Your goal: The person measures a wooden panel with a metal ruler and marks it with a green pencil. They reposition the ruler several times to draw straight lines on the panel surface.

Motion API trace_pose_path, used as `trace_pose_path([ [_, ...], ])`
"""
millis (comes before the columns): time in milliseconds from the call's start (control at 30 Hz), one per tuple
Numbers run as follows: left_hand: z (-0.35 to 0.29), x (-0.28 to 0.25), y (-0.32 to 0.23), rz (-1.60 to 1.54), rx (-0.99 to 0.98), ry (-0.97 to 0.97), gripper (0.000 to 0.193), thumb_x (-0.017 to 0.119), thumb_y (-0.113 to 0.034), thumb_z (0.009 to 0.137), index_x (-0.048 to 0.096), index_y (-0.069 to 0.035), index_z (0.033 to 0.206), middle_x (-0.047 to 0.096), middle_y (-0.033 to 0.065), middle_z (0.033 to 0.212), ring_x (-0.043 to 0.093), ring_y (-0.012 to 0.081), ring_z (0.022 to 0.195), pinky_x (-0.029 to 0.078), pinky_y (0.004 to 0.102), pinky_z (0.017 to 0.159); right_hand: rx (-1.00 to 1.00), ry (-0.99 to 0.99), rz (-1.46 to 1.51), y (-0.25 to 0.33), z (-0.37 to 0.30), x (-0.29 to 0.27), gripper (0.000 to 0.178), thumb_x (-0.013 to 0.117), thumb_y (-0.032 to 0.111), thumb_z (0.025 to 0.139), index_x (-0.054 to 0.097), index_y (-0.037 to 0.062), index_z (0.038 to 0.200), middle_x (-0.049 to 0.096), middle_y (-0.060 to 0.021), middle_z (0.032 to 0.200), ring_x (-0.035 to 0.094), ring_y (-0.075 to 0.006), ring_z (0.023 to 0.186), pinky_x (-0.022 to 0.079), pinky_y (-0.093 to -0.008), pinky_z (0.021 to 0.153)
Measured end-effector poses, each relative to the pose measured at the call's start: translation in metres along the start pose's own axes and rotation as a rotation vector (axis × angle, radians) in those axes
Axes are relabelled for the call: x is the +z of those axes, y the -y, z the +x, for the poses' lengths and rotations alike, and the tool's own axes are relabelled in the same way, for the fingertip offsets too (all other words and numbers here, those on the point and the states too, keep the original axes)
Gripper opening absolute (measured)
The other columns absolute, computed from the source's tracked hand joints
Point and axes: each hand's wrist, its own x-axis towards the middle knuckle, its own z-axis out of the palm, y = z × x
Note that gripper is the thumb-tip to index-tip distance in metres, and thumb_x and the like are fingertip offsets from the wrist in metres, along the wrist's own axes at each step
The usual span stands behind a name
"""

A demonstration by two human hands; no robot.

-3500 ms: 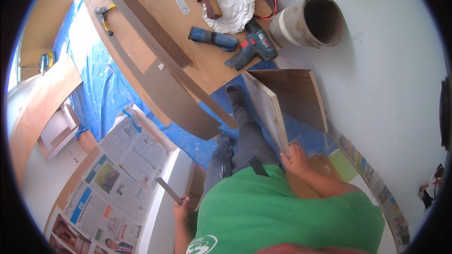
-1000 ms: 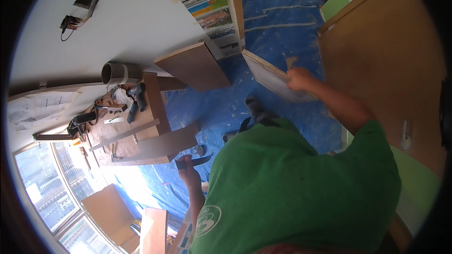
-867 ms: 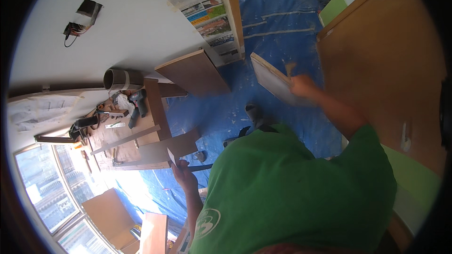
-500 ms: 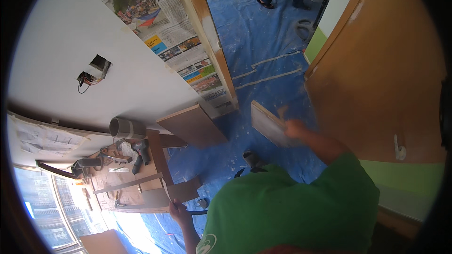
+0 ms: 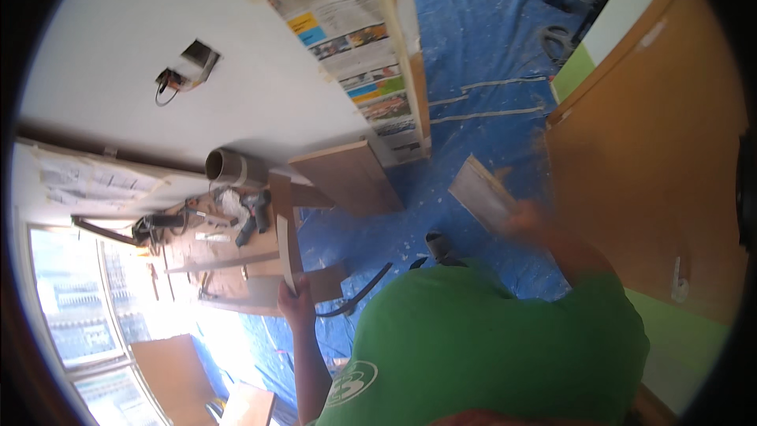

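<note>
The person's left hand point(image 5: 293, 304) was closed around the lower end of a narrow strip of board point(image 5: 284, 256), which stood up from the fist, thin edge toward the camera. The right hand point(image 5: 527, 219), blurred, gripped one corner of a flat wooden panel point(image 5: 482, 199) held out over the blue floor sheet point(image 5: 473, 102), close beside a tall brown door point(image 5: 654, 166). Nothing supported either piece but the hands. Beyond the strip lay a low wooden worktop point(image 5: 213, 256) with drills point(image 5: 251, 217), a roll of tube point(image 5: 229, 166) and loose tools on it, and another board point(image 5: 347, 177) leaned at the foot of the white wall point(image 5: 118, 55). A dark cable point(image 5: 364, 293) curled across the sheet just below the left hand. The panel looked the likelier piece to go wrong: held by a corner alone, it could twist out of the fingers or swing its far edge against the door. The strip, long and gripped at one end, might tip and knock the tools on the worktop. Underfoot, the loose cable and the wrinkled sheet could catch a shoe, and with both hands full the person would have little means of steadying a stumble.
</note>
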Motion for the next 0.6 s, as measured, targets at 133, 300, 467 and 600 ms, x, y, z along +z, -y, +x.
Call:
trace_pose_path([
  [133, 0.047, 0.032, -0.015, -0.089, -0.092, 0.226, 0.022, 0.063, -0.023, 0.099, 0.067, -0.003, 0.109, 0.068, 0.0221, 0.089, 0.067, 0.0407, 0.089, 0.052, 0.0462, 0.079, -0.014, 0.028, -0.059, -0.029, 0.021, 0.009, 0.052, 0.083, 0.035, 0.077, 0.072, 0.0047, 0.118, 0.073, -0.0224, 0.115, 0.069, -0.0417, 0.107, 0.053, -0.0489, 0.094],
  [300, 0.102, 0.085, -0.007, 0.153, 0.347, 0.306, 0.023, 0.062, -0.015, 0.091, 0.07, -0.008, 0.112, 0.071, 0.0216, 0.102, 0.067, 0.0452, 0.102, 0.054, 0.0529, 0.086, 0.049, -0.014, -0.155, -0.026, 0.04, 0.021, 0.059, 0.082, 0.047, 0.078, 0.073, 0.0054, 0.119, 0.073, -0.0232, 0.115, 0.069, -0.0419, 0.108, 0.053, -0.0479, 0.094],
  [467, 0.165, 0.144, -0.041, 0.341, 0.137, 0.494, 0.024, 0.06, -0.018, 0.092, 0.072, -0.011, 0.112, 0.07, 0.018, 0.115, 0.067, 0.0411, 0.109, 0.055, 0.0521, 0.089, 0.186, -0.055, -0.255, -0.03, 0.049, 0.025, 0.062, 0.08, 0.051, 0.079, 0.074, 0.004, 0.118, 0.073, -0.0233, 0.116, 0.069, -0.0421, 0.11, 0.053, -0.0474, 0.096],
  [600, 0.233, 0.207, -0.016, 0.529, 0.453, 0.608, 0.029, 0.059, -0.019, 0.092, 0.072, -0.011, 0.118, 0.061, 0.0143, 0.139, 0.069, 0.0367, 0.113, 0.057, 0.0484, 0.093, 0.173, -0.082, -0.238, -0.043, 0.047, 0.023, 0.06, 0.079, 0.05, 0.08, 0.074, 0.0022, 0.116, 0.072, -0.0238, 0.118, 0.069, -0.0422, 0.11, 0.053, -0.0475, 0.096],
])
